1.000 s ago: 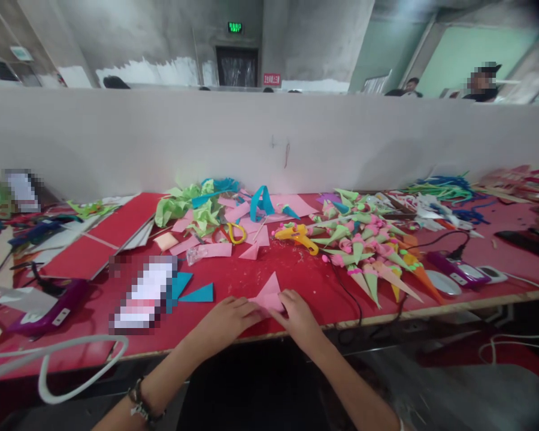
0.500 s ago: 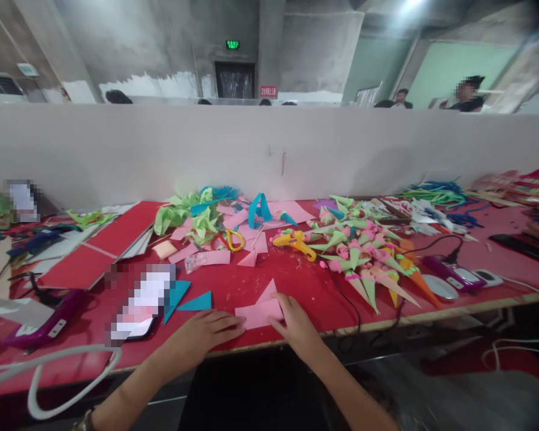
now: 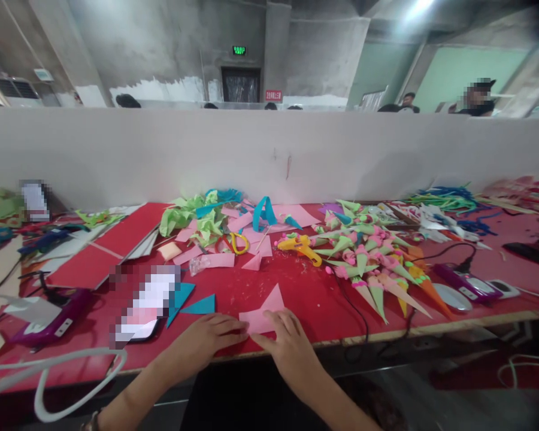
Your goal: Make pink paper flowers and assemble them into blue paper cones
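A folded piece of pink paper (image 3: 261,322) lies at the table's front edge, one pointed corner sticking up at its back. My left hand (image 3: 218,335) rests flat at its left end, fingertips touching the paper. Over the right part of the paper lies my right hand (image 3: 284,335), fingers spread and covering some of it. Neither hand grips the paper. Two blue paper pieces (image 3: 199,304) are left of the pink one, beside a phone (image 3: 149,308).
Behind are a yellow glue gun (image 3: 300,248), yellow-handled scissors (image 3: 240,243) and green crumpled paper (image 3: 179,216). Many paper cones (image 3: 372,257) are heaped at the right. Purple power strips (image 3: 467,284) and cables sit at both sides. A white partition (image 3: 233,149) stands behind the table.
My right hand has moved left over the pink paper and covers more of it. My left hand stays at the paper's left end. The view has shifted slightly.
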`<state>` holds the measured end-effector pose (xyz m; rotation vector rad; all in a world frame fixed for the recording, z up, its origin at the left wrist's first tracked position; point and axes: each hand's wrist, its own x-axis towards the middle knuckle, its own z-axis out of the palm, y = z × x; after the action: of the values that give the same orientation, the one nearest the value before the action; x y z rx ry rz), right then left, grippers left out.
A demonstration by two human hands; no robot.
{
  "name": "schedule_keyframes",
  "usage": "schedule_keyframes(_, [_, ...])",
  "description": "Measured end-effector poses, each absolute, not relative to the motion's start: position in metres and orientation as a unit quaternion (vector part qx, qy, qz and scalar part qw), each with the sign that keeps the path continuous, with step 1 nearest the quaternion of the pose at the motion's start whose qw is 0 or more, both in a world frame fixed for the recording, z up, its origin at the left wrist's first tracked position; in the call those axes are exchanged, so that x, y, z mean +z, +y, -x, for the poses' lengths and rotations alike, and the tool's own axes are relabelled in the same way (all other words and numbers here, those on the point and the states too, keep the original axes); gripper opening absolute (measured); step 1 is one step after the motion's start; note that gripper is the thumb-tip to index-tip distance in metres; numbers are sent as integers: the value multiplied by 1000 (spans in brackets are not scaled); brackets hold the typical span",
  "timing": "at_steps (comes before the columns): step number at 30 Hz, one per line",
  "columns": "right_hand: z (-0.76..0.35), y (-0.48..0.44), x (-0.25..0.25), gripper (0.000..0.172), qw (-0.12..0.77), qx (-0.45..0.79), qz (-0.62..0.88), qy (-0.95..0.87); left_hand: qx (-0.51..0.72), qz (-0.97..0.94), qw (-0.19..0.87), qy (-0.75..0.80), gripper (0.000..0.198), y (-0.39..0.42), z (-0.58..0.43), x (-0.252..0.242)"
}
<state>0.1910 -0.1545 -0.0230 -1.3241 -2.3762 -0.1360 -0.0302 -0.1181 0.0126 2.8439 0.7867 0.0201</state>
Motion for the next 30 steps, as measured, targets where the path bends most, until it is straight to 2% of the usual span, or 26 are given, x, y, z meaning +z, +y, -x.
schedule_keyframes(5, [-190, -155, -22, 30, 187, -52, 473, -859, 44, -961, 98, 257, 47, -117, 30, 10])
schedule_keyframes(9, [-193, -152, -13, 25, 171, -47, 469, -865, 36, -960, 105, 255, 46, -118, 30, 11])
schedule_keyframes(16, [-219, -156, -5, 29, 136, -50, 511, -847, 41, -957, 113, 264, 51, -118, 31, 12])
schedule_keyframes(24, [-236, -161, -4, 35, 92, -38, 542, -834, 32, -954, 51, 294, 44, -125, 27, 10])
schedule_keyframes(30, [-213, -160, 9, 26, 125, -2, 486, -865, 31, -943, 53, 327, 43, -131, 22, 10])
